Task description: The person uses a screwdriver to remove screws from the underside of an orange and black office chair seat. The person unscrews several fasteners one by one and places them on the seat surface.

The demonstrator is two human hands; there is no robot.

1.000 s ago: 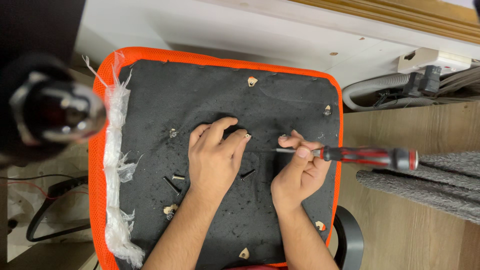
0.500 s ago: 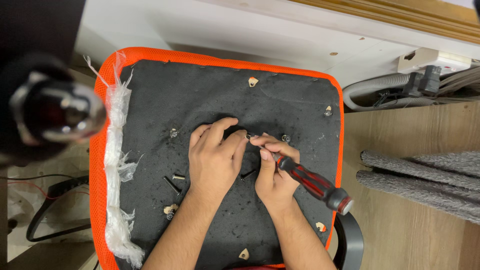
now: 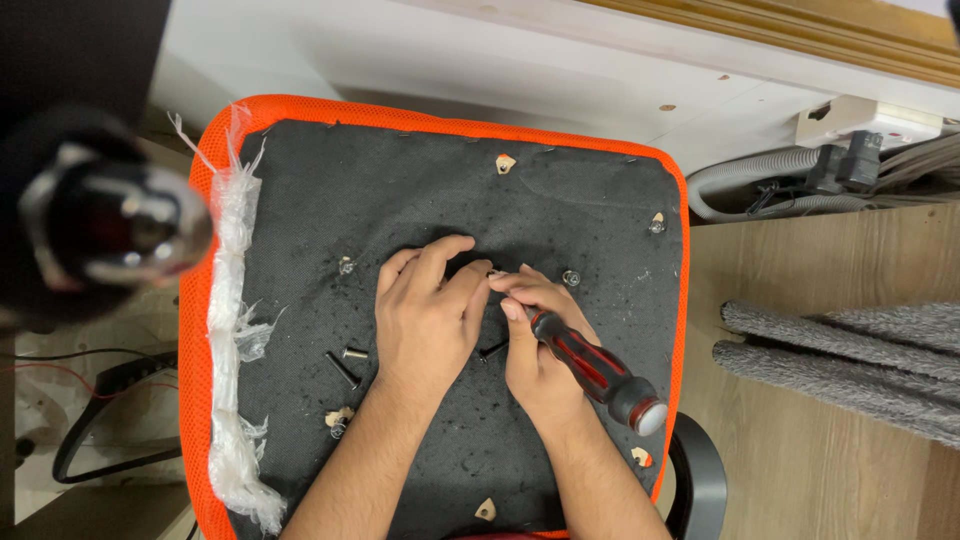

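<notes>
1. Right hand [image 3: 540,350] has its grip clamped on a screwdriver [image 3: 590,365] with a red and black handle; the fingers wrap the front of the handle and the fingertips pinch down near the tip, which they hide.
2. Left hand [image 3: 430,315] lies palm down on the seat underside [image 3: 420,190], fingers curled together toward the same spot; whether its grip is pinching anything I cannot tell, since the fingertips cover that point.
3. Both sets of fingertips meet at about the middle of the black fabric panel, touching or just beside each other.
4. The screwdriver's handle slants back toward the person's right forearm, its grey butt end over the near right part of the panel.
5. The panel is the bottom of a chair seat, edged with an orange mesh rim [image 3: 190,330].
6. Loose black bolts [image 3: 343,368] lie on the fabric to the left of the left wrist, and another dark bolt [image 3: 492,350] shows between the two hands.
7. A small metal insert [image 3: 571,277] sits just beyond the right hand.
8. Torn clear plastic wrap [image 3: 235,320] runs along the seat's left edge.
9. Grey carpet pieces [image 3: 850,350] lie on the wooden floor to the right, well apart from the hands.
</notes>
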